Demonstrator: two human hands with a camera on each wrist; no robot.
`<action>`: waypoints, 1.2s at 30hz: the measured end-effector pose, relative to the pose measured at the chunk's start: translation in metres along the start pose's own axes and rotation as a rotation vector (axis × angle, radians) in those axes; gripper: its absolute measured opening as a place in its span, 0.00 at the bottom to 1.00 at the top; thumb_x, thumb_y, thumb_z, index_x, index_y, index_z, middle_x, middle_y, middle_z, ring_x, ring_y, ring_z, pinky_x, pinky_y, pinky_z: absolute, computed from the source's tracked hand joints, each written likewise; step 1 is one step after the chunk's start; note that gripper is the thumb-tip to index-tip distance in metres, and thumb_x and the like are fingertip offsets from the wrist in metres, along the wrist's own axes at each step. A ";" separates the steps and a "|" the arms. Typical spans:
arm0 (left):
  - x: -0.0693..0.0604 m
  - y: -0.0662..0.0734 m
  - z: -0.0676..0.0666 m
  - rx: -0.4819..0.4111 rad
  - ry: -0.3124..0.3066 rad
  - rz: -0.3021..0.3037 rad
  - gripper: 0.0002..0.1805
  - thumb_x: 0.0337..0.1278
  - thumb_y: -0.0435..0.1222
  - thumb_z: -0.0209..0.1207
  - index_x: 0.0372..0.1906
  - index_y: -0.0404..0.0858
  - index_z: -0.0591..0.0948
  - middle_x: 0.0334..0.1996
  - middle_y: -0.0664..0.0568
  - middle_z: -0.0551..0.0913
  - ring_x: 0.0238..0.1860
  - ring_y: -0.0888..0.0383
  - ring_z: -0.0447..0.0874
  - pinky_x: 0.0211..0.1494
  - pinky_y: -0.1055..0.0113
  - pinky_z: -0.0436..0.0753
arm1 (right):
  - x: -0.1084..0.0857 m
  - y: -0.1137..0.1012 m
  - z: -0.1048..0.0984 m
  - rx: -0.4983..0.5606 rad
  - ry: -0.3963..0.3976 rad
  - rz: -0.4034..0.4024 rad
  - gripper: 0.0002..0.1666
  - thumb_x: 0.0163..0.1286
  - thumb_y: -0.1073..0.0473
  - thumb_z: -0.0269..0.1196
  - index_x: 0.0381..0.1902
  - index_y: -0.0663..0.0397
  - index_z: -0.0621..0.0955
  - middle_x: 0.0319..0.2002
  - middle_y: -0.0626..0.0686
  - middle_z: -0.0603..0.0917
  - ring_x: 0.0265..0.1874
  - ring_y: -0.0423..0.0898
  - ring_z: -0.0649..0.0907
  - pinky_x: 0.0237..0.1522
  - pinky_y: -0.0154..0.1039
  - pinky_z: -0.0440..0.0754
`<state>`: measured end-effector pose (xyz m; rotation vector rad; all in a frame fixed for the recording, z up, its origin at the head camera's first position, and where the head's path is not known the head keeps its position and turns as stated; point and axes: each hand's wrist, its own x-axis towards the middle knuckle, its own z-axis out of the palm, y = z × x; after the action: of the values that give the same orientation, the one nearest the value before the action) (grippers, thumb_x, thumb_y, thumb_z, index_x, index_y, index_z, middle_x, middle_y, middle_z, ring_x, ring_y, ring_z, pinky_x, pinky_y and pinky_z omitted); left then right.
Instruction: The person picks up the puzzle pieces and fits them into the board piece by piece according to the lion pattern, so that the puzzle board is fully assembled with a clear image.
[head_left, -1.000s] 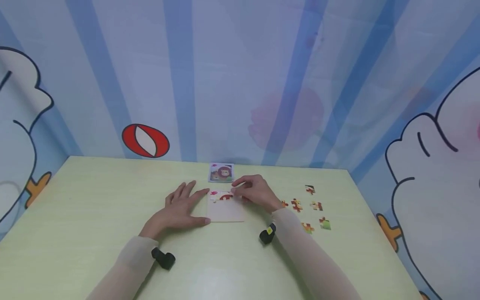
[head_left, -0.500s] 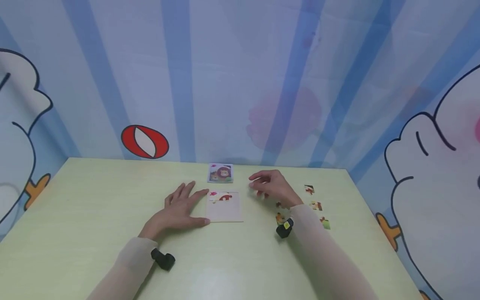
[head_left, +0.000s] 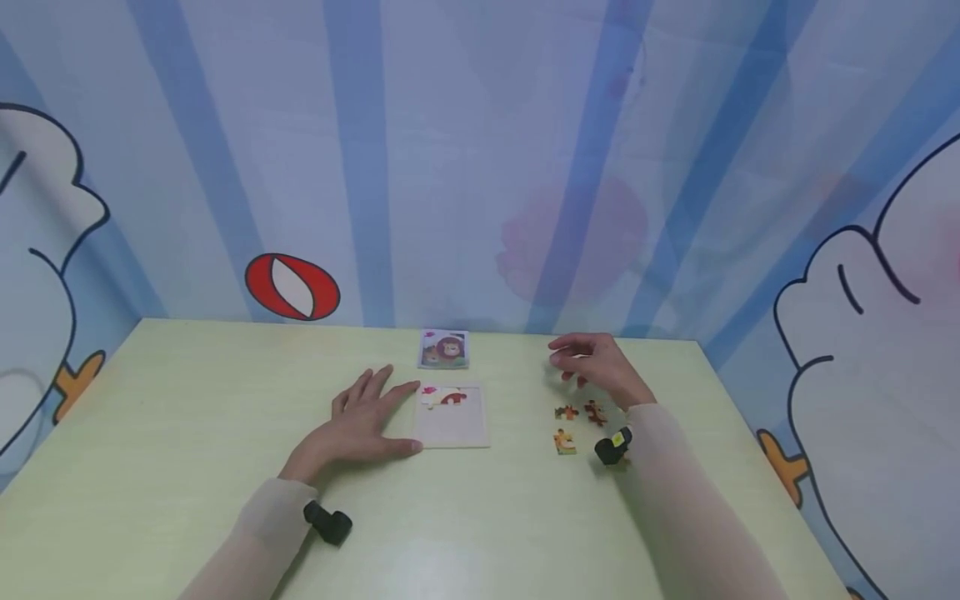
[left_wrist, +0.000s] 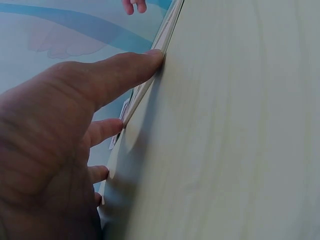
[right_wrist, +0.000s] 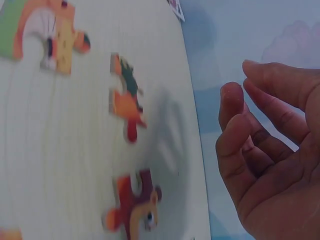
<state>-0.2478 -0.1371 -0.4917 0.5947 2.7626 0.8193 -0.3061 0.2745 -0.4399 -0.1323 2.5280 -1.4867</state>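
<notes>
My left hand [head_left: 352, 429] lies flat with fingers spread, thumb and index finger touching the left edge of a white square board [head_left: 452, 427]. Joined puzzle pieces [head_left: 444, 397] sit along the board's top edge. In the left wrist view the left hand's thumb [left_wrist: 130, 70] rests against the board's edge. My right hand [head_left: 600, 365] hovers above the table beyond the loose pieces, fingers loosely bent and nothing between them. Below it in the right wrist view are an orange-and-green piece [right_wrist: 127, 97] and a brown piece with an eye [right_wrist: 135, 207].
A lion picture card [head_left: 443, 349] lies behind the board. Several loose pieces, one of them a yellow piece [head_left: 565, 442], are on the table right of the board. A patterned curtain [head_left: 450, 167] hangs behind the table [head_left: 225, 383]; both wrists carry small black cameras.
My right hand has moved away from the board's upper right corner, rightward to above the loose pieces. My left hand has stayed at the board's left edge.
</notes>
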 end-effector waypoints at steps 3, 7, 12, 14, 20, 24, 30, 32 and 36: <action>0.000 -0.002 0.002 -0.010 0.008 0.001 0.52 0.58 0.58 0.71 0.85 0.53 0.63 0.89 0.38 0.45 0.88 0.30 0.35 0.81 0.22 0.42 | -0.003 0.005 -0.010 -0.012 0.012 0.021 0.28 0.77 0.51 0.69 0.69 0.58 0.81 0.59 0.67 0.87 0.47 0.61 0.89 0.43 0.48 0.88; -0.001 0.000 0.001 -0.014 0.009 0.010 0.52 0.57 0.60 0.71 0.85 0.53 0.64 0.89 0.37 0.46 0.88 0.29 0.35 0.81 0.21 0.42 | -0.008 0.014 -0.023 -0.035 0.027 0.043 0.28 0.78 0.50 0.68 0.70 0.56 0.81 0.59 0.66 0.88 0.46 0.57 0.89 0.43 0.47 0.87; -0.001 -0.001 0.002 -0.022 0.010 0.005 0.53 0.57 0.61 0.71 0.85 0.54 0.63 0.89 0.38 0.45 0.88 0.30 0.34 0.82 0.22 0.41 | -0.012 0.024 -0.035 -0.068 0.043 0.056 0.27 0.79 0.51 0.67 0.70 0.56 0.81 0.61 0.64 0.88 0.45 0.54 0.90 0.42 0.45 0.86; -0.001 -0.002 0.002 -0.017 0.013 0.010 0.53 0.56 0.62 0.71 0.85 0.55 0.64 0.89 0.38 0.46 0.88 0.29 0.35 0.81 0.21 0.41 | -0.013 0.027 -0.038 -0.074 0.048 0.062 0.27 0.79 0.51 0.67 0.69 0.56 0.82 0.62 0.64 0.87 0.44 0.53 0.90 0.41 0.43 0.86; -0.001 -0.002 0.002 -0.011 0.028 0.022 0.52 0.56 0.64 0.70 0.84 0.56 0.65 0.88 0.38 0.47 0.87 0.29 0.36 0.80 0.20 0.43 | -0.016 0.031 -0.045 -0.098 0.062 0.095 0.25 0.79 0.51 0.67 0.68 0.55 0.83 0.60 0.64 0.87 0.42 0.49 0.89 0.37 0.40 0.84; -0.003 0.002 -0.001 -0.017 0.018 0.019 0.52 0.56 0.63 0.70 0.84 0.55 0.64 0.88 0.38 0.47 0.88 0.29 0.36 0.81 0.21 0.42 | -0.019 0.033 -0.050 -0.111 0.067 0.084 0.24 0.79 0.55 0.67 0.68 0.58 0.83 0.59 0.65 0.87 0.38 0.49 0.85 0.37 0.41 0.84; -0.004 0.005 -0.006 -0.015 0.002 0.010 0.53 0.56 0.62 0.70 0.84 0.53 0.64 0.88 0.36 0.46 0.87 0.28 0.35 0.80 0.20 0.43 | -0.024 0.038 -0.057 -0.135 0.074 0.088 0.24 0.79 0.57 0.66 0.68 0.60 0.82 0.58 0.66 0.86 0.36 0.48 0.84 0.38 0.41 0.84; -0.004 0.006 -0.006 -0.007 -0.005 0.002 0.53 0.57 0.61 0.70 0.85 0.52 0.64 0.88 0.36 0.46 0.87 0.28 0.35 0.81 0.20 0.43 | -0.025 0.040 -0.058 -0.141 0.080 0.095 0.24 0.79 0.57 0.66 0.68 0.60 0.82 0.59 0.66 0.86 0.40 0.49 0.85 0.39 0.42 0.85; -0.003 0.006 -0.006 0.011 -0.016 -0.015 0.52 0.58 0.60 0.70 0.85 0.52 0.63 0.89 0.37 0.45 0.88 0.29 0.35 0.82 0.21 0.44 | -0.028 0.045 -0.058 -0.162 0.116 0.117 0.24 0.79 0.57 0.65 0.68 0.59 0.83 0.64 0.67 0.84 0.51 0.54 0.86 0.46 0.42 0.84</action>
<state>-0.2445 -0.1368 -0.4833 0.5787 2.7557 0.7930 -0.2904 0.3515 -0.4480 0.0786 2.6946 -1.2811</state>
